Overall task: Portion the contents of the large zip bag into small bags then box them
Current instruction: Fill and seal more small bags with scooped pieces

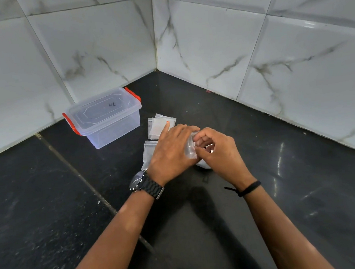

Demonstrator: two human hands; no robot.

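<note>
Small clear zip bag (191,149) held upright between both hands, zip strip facing camera, contents not readable; loose fanned pile of small empty clear bags (158,126) flat on dark counter just beyond hands; larger clear zip bag (148,152) flat on counter beneath hands, mostly hidden, left edge and a white corner showing; clear plastic box (106,118) with red side latches, lid on, back left near wall

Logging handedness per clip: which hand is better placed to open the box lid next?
Probably left: the left hand is nearer the lidded box, which sits to its left. Right hand pinches the small bag.
</note>
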